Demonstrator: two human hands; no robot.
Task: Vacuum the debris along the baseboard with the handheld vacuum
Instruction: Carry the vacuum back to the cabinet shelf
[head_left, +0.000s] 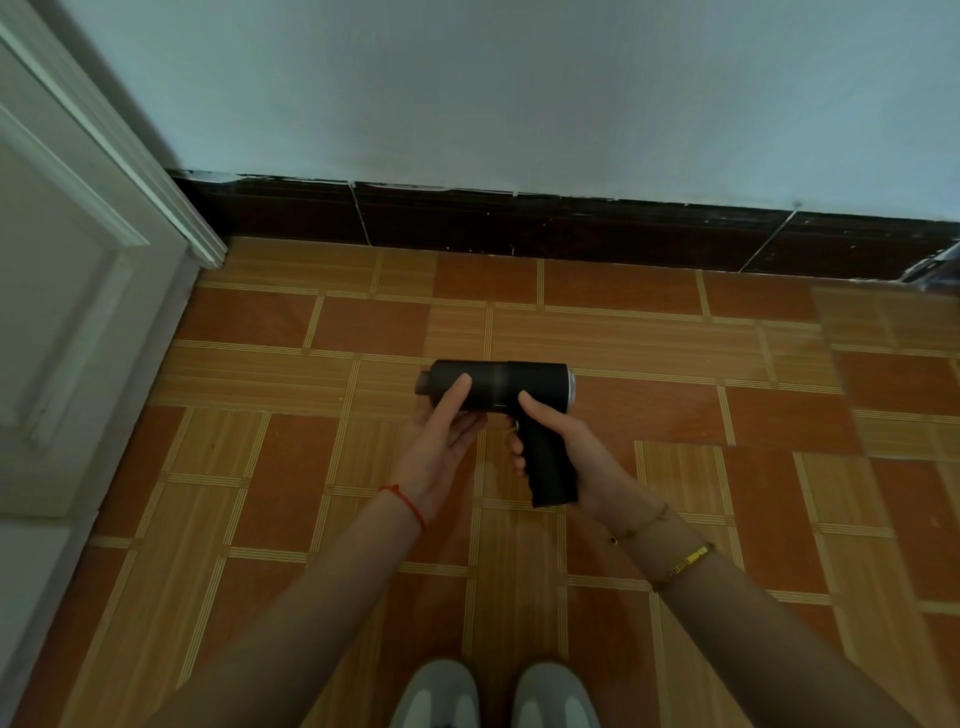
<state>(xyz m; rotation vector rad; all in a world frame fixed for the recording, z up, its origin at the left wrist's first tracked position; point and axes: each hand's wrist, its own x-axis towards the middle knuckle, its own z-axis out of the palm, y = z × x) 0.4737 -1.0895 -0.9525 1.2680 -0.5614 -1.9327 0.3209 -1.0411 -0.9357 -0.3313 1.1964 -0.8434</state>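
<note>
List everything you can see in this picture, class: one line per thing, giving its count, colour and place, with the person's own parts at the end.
handheld vacuum: one, black with a silver end ring, held sideways above the floor, centre of view
baseboard: one strip, dark brown, along the foot of the wall
wall: one, pale, across the top
door: one, white, panelled, at the left
floor: one, orange and tan tile pattern, lower part of the view
red string bracelet: one, on the left wrist
gold bracelets: two, on the right wrist
shoes: two, pale grey, bottom centre
left hand: one, fingers on the vacuum's barrel
right hand: one, gripping the vacuum's handle
</note>
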